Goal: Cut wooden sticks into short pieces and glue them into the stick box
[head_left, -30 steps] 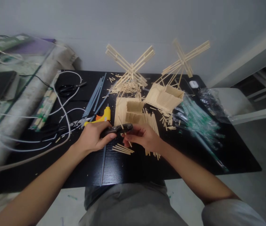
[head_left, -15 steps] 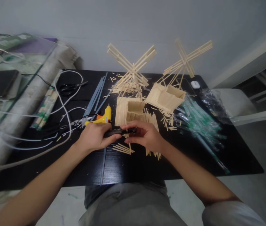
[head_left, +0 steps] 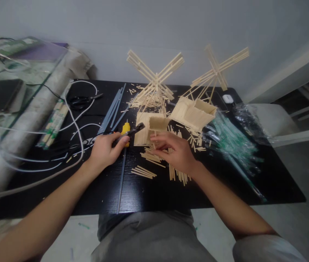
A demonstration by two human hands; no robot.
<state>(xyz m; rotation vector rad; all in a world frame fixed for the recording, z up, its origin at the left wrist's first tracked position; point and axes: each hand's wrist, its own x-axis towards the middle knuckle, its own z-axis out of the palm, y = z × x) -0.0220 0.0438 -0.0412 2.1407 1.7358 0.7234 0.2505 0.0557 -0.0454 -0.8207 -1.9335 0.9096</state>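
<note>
My left hand (head_left: 106, 147) is closed round the handles of dark pliers (head_left: 137, 128), whose head points up and to the right. Partly behind them lies a yellow glue gun (head_left: 126, 128) with its nozzle toward the back. My right hand (head_left: 174, 149) pinches a short thin wooden stick (head_left: 155, 142) in front of the open box part of a stick-built windmill model (head_left: 142, 127). Cut sticks lie under and beside that hand, with a small group of sticks (head_left: 143, 171) nearer the front edge.
A second windmill model (head_left: 192, 113) stands at the right, beside green-and-clear plastic wrapping (head_left: 233, 136). Grey-blue strips (head_left: 112, 107), black-handled scissors (head_left: 79, 102) and looping white cables (head_left: 74, 120) lie at the left. A white earbud case (head_left: 228, 98) is at the back right.
The pliers have moved up and left, away from my right hand, and their head now points upward. My right hand has shifted slightly right and up with the stick.
</note>
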